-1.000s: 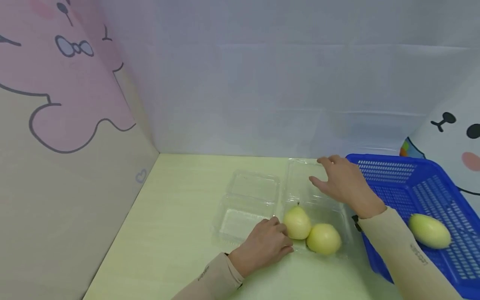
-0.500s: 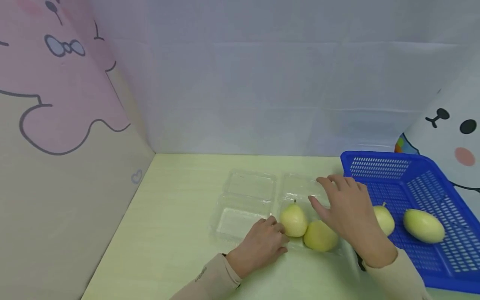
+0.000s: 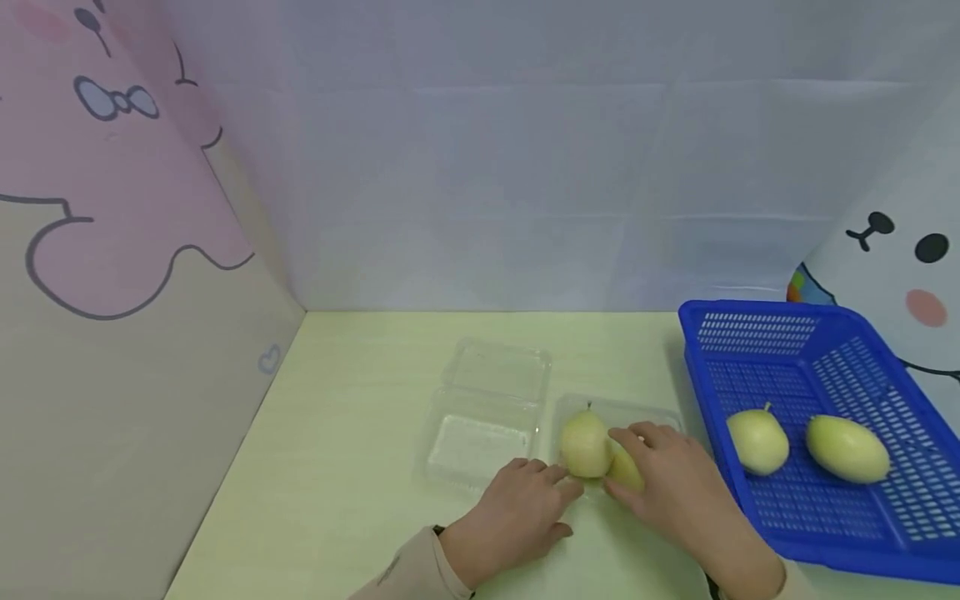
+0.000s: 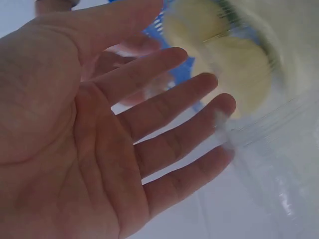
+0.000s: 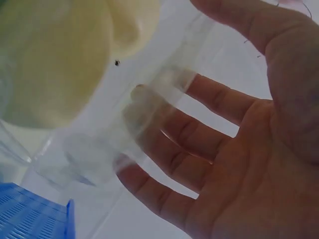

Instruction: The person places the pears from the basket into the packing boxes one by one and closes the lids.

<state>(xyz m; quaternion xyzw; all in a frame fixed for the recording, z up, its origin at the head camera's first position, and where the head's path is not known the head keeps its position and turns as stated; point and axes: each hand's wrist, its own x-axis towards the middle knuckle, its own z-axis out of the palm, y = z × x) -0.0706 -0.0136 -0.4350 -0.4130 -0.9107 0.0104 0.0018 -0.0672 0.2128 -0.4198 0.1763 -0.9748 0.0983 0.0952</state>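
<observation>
Both flat hands (image 3: 517, 517) apparently pressing closed clear box (image 3: 618, 417)

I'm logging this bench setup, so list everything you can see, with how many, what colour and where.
pears in the clear box: two, pale yellow, in the box with the lid down over them, one partly hidden by the right hand
pears in the basket: two, pale yellow, lying side by side
clear box: one, transparent, at table centre, beside the basket
empty clear box: one, transparent, lid open, left of the other box
basket: one, blue, on the right
table: one, light green
left hand: one, fingers straight, at the clear box's near left corner
right hand: one, fingers flat on the lid
</observation>
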